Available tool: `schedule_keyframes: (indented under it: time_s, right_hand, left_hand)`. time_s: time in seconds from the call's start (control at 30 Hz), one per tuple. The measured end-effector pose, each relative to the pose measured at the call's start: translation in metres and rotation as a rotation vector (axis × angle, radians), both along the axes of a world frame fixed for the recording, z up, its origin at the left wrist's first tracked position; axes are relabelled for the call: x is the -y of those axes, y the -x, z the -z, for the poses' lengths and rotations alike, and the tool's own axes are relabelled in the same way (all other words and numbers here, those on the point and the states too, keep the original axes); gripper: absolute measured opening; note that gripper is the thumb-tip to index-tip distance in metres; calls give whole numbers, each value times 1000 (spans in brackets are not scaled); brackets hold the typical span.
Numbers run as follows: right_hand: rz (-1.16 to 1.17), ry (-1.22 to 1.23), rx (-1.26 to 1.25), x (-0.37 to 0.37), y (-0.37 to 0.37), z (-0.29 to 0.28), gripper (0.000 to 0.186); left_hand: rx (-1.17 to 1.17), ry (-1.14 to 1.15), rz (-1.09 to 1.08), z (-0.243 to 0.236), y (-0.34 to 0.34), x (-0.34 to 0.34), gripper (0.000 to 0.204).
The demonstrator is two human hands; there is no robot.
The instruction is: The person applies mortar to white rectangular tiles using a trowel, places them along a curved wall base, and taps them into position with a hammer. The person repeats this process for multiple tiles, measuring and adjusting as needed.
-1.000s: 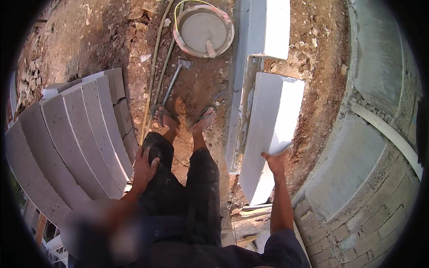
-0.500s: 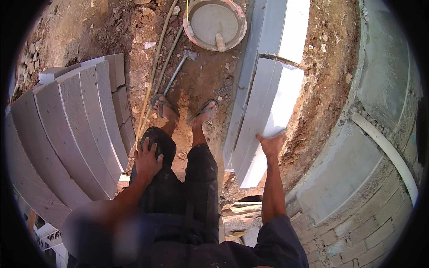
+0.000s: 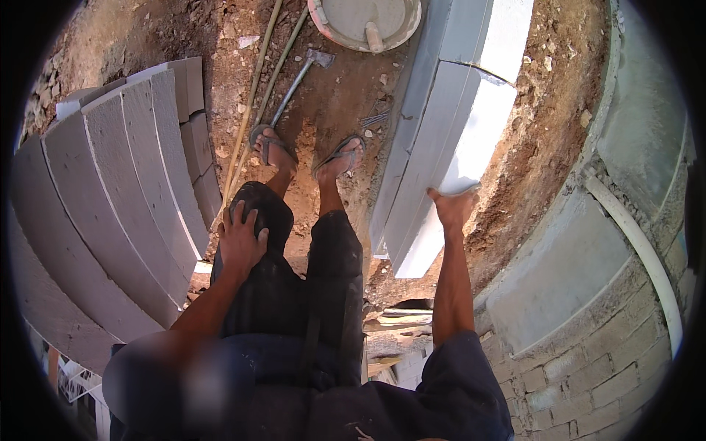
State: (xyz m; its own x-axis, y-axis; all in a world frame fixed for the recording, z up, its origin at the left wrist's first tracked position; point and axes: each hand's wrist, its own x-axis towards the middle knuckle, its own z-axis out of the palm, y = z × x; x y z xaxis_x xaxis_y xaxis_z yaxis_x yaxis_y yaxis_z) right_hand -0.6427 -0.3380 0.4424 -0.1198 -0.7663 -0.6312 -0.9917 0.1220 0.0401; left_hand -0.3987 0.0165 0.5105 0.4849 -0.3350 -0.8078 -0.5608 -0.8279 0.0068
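Note:
My right hand (image 3: 454, 208) grips a long pale block (image 3: 445, 147), with the thumb on its left side and the other fingers over the bright right edge. That block lies end to end with another pale block (image 3: 499, 37), both on a low course (image 3: 392, 198) alongside a trench of soil. My left hand (image 3: 241, 239) rests on my bent left knee, fingers spread, holding nothing. My feet (image 3: 272, 151) in sandals stand on the dirt between the blocks and a stack at left.
Stacked grey blocks (image 3: 125, 191) fill the left. Hoses (image 3: 261, 73), a long-handled metal tool (image 3: 293, 90) and a round bucket (image 3: 321, 33) of grey mix lie ahead. A plastered block wall (image 3: 559, 287) with a white pipe (image 3: 640, 257) runs along the right.
The gripped block has shifted in against the low course and into line with the far block. My left hand's fingers have spread on the knee. The whole scene sits higher in view.

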Motion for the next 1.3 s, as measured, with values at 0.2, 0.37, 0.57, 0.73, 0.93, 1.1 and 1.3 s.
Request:
schedule_keyframes:
  time_s: [0.2,0.37,0.57,0.73,0.93,1.1,1.3]
  right_hand:
    - [-4,-49,-51,-2,-9,1,129]
    - [-52,-54,-92,0,-3,12,128]
    - [-62,-60,-120,6,-8,10,130]
    - [-59,-88,-81,10,0,13,128]
    - [-73,-87,-130,7,-4,13,126]
    - [-30,-83,-155,4,-10,12,127]
    - [-26,-101,-161,5,-19,5,116]
  left_hand:
    - [-2,4,-11,-1,-1,1,52]
    - [12,-1,0,2,-1,-1,52]
    - [22,-9,25,7,-2,0,51]
    - [22,-8,36,9,-2,-3,51]
    - [16,-30,47,9,-3,0,51]
    - [13,-54,53,10,-4,1,51]
    - [9,-44,45,10,-7,2,51]
